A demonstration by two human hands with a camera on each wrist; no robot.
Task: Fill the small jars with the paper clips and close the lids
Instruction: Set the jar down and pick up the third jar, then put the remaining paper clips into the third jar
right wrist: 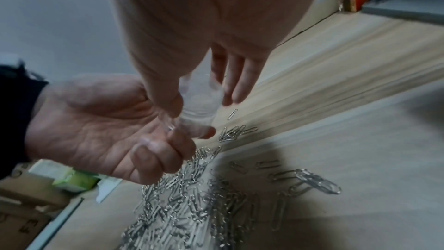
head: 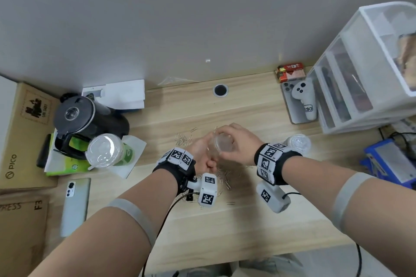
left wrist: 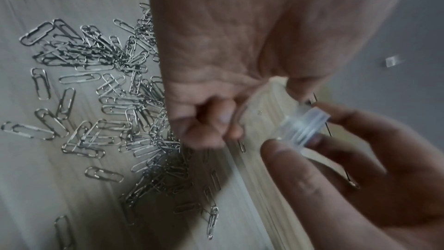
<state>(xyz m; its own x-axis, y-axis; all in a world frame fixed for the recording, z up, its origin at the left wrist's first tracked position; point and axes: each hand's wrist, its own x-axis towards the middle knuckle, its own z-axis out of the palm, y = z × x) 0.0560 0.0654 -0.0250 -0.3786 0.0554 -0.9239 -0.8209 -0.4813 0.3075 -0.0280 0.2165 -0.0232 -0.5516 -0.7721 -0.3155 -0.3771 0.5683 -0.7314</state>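
Both hands meet over the middle of the wooden desk (head: 247, 220) on one small clear jar (head: 213, 153). My left hand (head: 202, 157) holds the jar's body (left wrist: 264, 105) with curled fingers. My right hand (head: 238, 141) pinches the clear lid (left wrist: 305, 126) between thumb and fingers at the jar's mouth. In the right wrist view the jar (right wrist: 199, 105) looks see-through, with nothing plainly inside. Silver paper clips (head: 225, 177) lie loose on the desk under and around the hands, in a thick heap (right wrist: 192, 206) and a scatter (left wrist: 108, 102).
A second clear jar (head: 297, 141) stands just beyond my right wrist. A black kettle (head: 83, 119), a lidded plastic cup (head: 105, 150) and a phone (head: 75, 204) sit at the left. White drawers (head: 360, 74) and a white controller (head: 304, 99) stand at the right.
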